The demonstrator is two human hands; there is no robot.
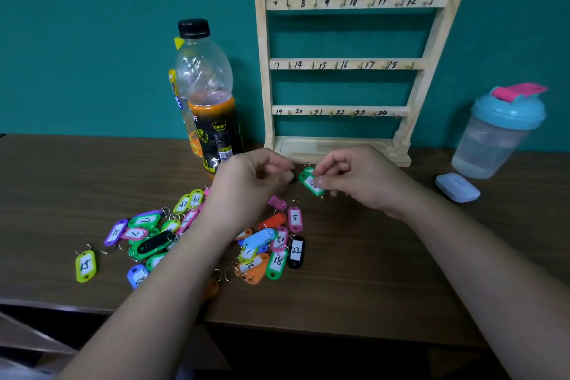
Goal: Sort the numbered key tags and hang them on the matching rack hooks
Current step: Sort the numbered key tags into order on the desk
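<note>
Held tag: You pinch the green tag [310,183] between the thumb and fingertips of your right hand [357,182], over the table [385,271] and just in front of the rack's foot.
Left hand: Your left hand [246,185] sits just beside the tag's left edge with its fingers curled inward. Whether they touch the tag or grip anything cannot be told.
Tag's look: It is bright green plastic, held at a tilt, with a white paper label and a small metal ring at its upper end.
Pile: The pile of tags [148,242] lies on the table below and to the left of both hands. The colours are green, pink, purple, orange, blue, black and yellow.
Readable: The lime tag 15 [85,265] lies apart at the pile's left. The pink tag 5 [295,218], black tag 22 [296,251] and green tag 18 [277,262] sit at its right.
Rack: The wooden rack [339,65] stands against the teal wall behind your hands. Three rails carry hooks and the handwritten numbers 7 to 24.
Hidden: Your right fingertips cover part of the held tag's label, so its number is unreadable. Your left forearm covers the middle of the pile. The frame cuts off the rack's top.
Around: A bottle [206,95] stands left of the rack. A shaker cup [499,136] and a white case [457,187] are to its right.
</note>
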